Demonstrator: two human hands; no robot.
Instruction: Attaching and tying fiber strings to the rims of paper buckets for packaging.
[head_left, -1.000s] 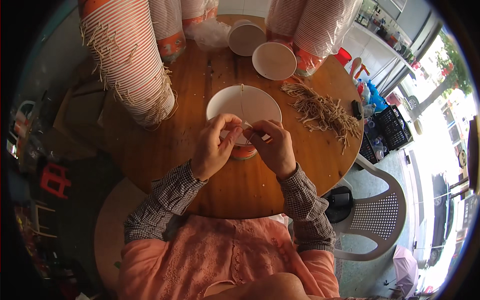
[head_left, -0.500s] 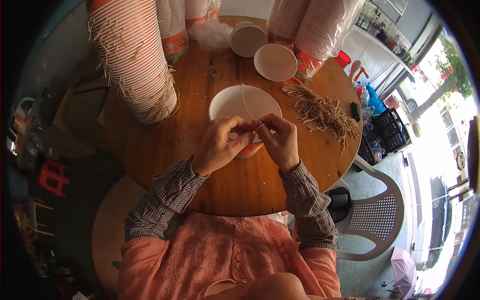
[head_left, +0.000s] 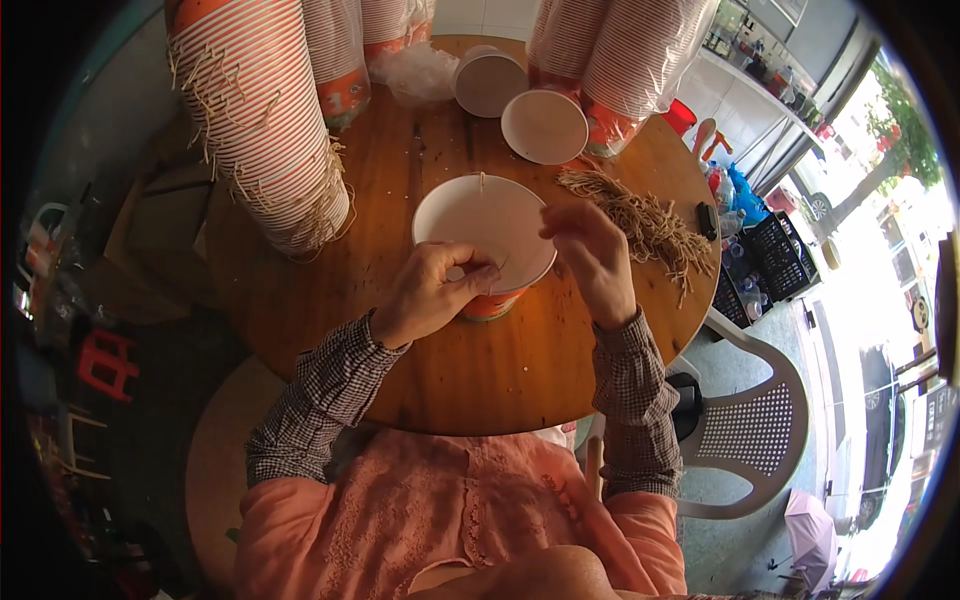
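Observation:
A white-lined paper bucket (head_left: 455, 212) with an orange outside stands open in front of me. My left hand (head_left: 425, 292) is closed at its near rim, thumb and fingers pinched together there. A thin bit of string (head_left: 503, 260) pokes up by the fingertips; whether the pinch also holds it is hard to see. Another short piece of string (head_left: 482, 181) shows at the far rim. My right hand (head_left: 598, 265) is raised just right of the bucket, its fingers smeared by motion. Behind that hand lies a bundle of tan strings (head_left: 655, 232).
A tall leaning stack of paper buckets (head_left: 265, 120), with strings hanging on it, stands at the left. Bagged stacks (head_left: 645, 60) rise at the back. Two loose buckets lie tipped nearby, one a white-lined bucket (head_left: 545, 127). A small black object (head_left: 708, 221) sits near the right edge.
My right hand has left the near rim and moved up and right. My left hand stays at the rim. The string that crossed the bucket's mouth is no longer visible there.

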